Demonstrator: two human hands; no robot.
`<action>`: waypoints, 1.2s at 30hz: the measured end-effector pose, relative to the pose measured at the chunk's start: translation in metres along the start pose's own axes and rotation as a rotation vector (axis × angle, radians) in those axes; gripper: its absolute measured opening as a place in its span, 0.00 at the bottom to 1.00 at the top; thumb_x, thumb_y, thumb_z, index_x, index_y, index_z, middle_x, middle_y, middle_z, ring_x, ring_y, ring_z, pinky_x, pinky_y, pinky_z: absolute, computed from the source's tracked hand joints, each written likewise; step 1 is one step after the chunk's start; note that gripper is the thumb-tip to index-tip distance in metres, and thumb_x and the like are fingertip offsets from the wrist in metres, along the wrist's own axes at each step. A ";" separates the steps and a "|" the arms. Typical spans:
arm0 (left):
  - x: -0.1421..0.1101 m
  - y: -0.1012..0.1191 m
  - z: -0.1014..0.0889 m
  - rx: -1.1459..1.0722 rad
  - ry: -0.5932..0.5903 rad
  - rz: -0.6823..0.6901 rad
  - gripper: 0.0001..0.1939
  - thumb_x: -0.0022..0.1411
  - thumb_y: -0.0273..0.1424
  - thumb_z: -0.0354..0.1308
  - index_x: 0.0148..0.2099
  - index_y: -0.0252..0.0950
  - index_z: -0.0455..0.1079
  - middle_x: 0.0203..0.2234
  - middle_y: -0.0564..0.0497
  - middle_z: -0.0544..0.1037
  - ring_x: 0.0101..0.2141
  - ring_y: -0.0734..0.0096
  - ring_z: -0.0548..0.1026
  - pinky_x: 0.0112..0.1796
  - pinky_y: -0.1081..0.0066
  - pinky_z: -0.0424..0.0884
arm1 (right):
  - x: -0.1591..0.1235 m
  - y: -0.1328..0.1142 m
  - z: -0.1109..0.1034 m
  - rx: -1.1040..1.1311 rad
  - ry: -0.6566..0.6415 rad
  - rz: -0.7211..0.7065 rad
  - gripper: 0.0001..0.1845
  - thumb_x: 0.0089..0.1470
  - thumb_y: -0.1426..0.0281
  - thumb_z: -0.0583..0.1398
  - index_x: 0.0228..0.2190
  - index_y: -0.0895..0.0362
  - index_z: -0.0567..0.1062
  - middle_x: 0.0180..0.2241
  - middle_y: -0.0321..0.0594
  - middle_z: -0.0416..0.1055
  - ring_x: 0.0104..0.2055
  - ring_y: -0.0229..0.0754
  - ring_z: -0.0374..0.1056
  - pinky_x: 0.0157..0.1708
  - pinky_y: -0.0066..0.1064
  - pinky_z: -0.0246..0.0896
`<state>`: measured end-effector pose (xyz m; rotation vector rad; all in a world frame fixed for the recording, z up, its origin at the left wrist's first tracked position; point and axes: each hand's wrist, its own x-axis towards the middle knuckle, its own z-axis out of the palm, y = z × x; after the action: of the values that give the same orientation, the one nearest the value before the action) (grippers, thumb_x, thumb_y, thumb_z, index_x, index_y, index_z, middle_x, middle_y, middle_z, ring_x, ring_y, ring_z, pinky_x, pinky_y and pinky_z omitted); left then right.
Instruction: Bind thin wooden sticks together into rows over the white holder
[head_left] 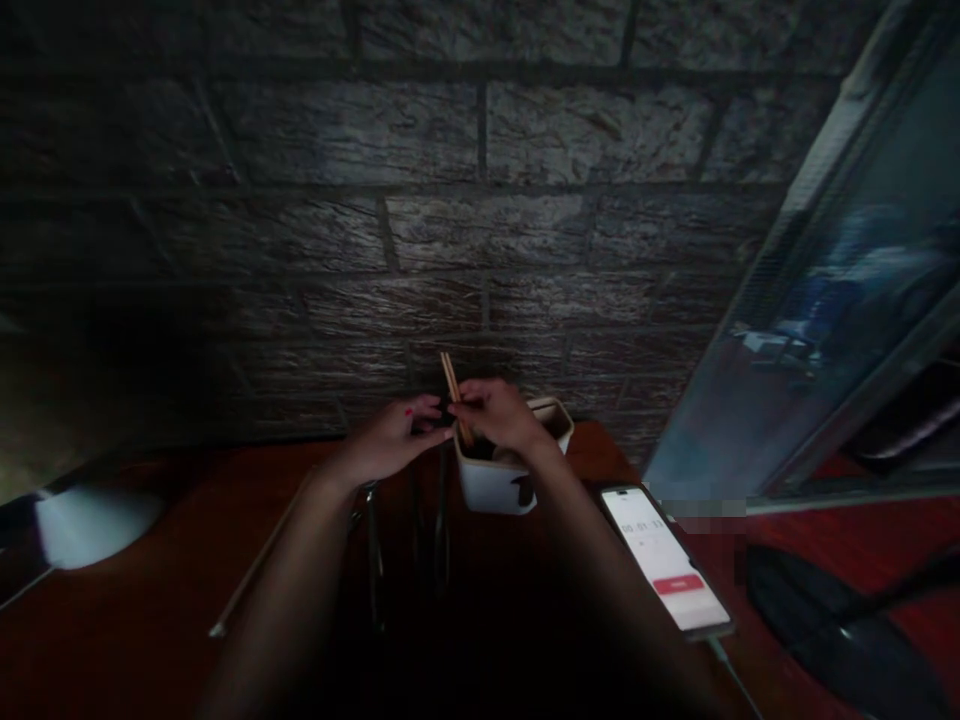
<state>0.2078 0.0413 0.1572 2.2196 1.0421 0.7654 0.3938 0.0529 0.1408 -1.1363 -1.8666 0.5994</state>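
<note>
Both my hands meet over a white square pot (495,482) that stands on a dark red table (135,620) against a brick wall. My right hand (499,413) is closed on a pair of thin wooden sticks (451,378) that rise from the pot. My left hand (394,438) is pinched closed right beside it, fingertips touching the same spot; what it grips is too dark to make out. Dark thin stems or rods (439,540) hang in front of the pot below my hands.
A phone (664,570) with a lit timer screen lies to the right of the pot, a cable at its near end. A long thin stick (259,560) lies on the table at left. A window pane (825,310) leans at right, a dark round object (840,630) below it.
</note>
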 end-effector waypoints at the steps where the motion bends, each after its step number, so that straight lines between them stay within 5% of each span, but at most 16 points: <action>1: 0.005 0.002 0.004 -0.019 -0.031 0.027 0.19 0.59 0.40 0.58 0.48 0.34 0.72 0.45 0.44 0.80 0.43 0.62 0.79 0.47 0.62 0.73 | -0.002 -0.002 -0.006 0.005 -0.006 -0.015 0.03 0.51 0.70 0.64 0.31 0.56 0.78 0.30 0.34 0.79 0.33 0.37 0.74 0.35 0.25 0.62; 11: 0.013 0.024 0.017 -0.142 -0.046 0.009 0.14 0.58 0.35 0.62 0.44 0.34 0.74 0.42 0.48 0.81 0.44 0.63 0.78 0.50 0.61 0.71 | -0.019 -0.024 -0.053 0.083 -0.168 -0.024 0.07 0.53 0.68 0.63 0.31 0.58 0.78 0.29 0.35 0.78 0.31 0.35 0.71 0.29 0.24 0.59; 23: 0.014 0.017 0.023 -0.294 -0.315 -0.038 0.15 0.58 0.33 0.61 0.46 0.32 0.70 0.39 0.47 0.80 0.37 0.67 0.78 0.32 0.73 0.72 | -0.033 -0.037 -0.066 0.025 -0.417 0.014 0.10 0.55 0.65 0.62 0.34 0.57 0.82 0.30 0.35 0.79 0.31 0.37 0.72 0.28 0.24 0.60; 28: 0.013 0.013 0.028 -0.226 -0.346 -0.040 0.15 0.62 0.36 0.57 0.46 0.32 0.70 0.33 0.49 0.78 0.26 0.75 0.72 0.22 0.78 0.63 | -0.035 -0.042 -0.069 0.043 -0.380 0.006 0.11 0.56 0.66 0.61 0.36 0.56 0.82 0.32 0.36 0.80 0.33 0.39 0.73 0.31 0.27 0.64; 36: 0.015 0.013 0.029 -0.239 -0.396 0.008 0.13 0.62 0.35 0.56 0.45 0.32 0.70 0.32 0.49 0.76 0.27 0.75 0.70 0.22 0.78 0.64 | -0.033 -0.037 -0.065 -0.062 -0.370 -0.006 0.09 0.54 0.67 0.62 0.33 0.55 0.82 0.29 0.35 0.79 0.29 0.37 0.72 0.27 0.25 0.62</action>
<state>0.2422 0.0395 0.1506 2.0565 0.7085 0.4026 0.4393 0.0044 0.1893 -1.1152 -2.2137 0.7959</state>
